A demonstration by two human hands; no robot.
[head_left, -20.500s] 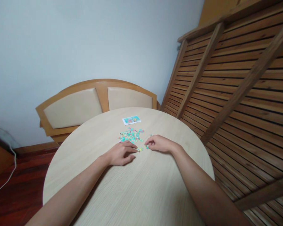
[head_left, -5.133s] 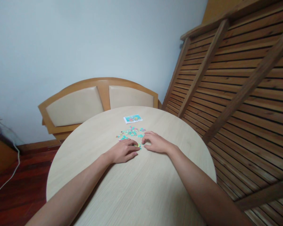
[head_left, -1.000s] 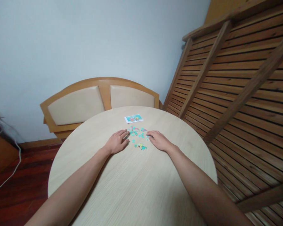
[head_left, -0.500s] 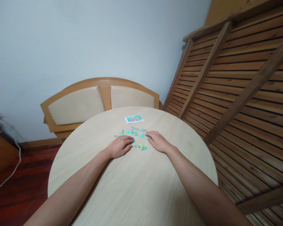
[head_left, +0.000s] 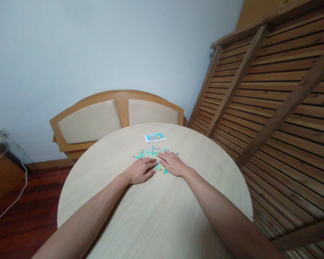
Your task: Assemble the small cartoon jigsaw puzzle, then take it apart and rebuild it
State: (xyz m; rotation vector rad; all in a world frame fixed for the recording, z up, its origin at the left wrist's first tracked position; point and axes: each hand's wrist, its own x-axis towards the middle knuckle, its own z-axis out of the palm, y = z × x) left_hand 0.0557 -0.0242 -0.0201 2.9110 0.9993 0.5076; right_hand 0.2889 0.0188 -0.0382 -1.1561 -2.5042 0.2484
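Small jigsaw puzzle pieces (head_left: 152, 151), mostly turquoise with bits of pink and yellow, lie scattered on the round table. A nearer cluster of pieces with some yellow (head_left: 161, 168) sits between my hands. My left hand (head_left: 141, 170) rests palm down at the left of this cluster, fingers stretched and thumb apart. From the right, my right hand (head_left: 172, 163) lies flat with its fingers reaching over some pieces. The fingertips of both hands nearly meet. Whatever is under the right fingers is hidden. Beyond the pieces lies a picture card (head_left: 154, 137) with two cartoon figures.
The pale wooden table (head_left: 102, 154) has a rounded edge. Behind it stands a headboard (head_left: 122, 108) with cream panels against the wall. A slatted wooden frame (head_left: 259, 100) leans at the right. A white cable (head_left: 24, 183) hangs at the left above the red floor.
My right hand has moved left, over the pieces and close to the left fingertips. The left hand has stayed nearly in place. The view has shifted slightly.
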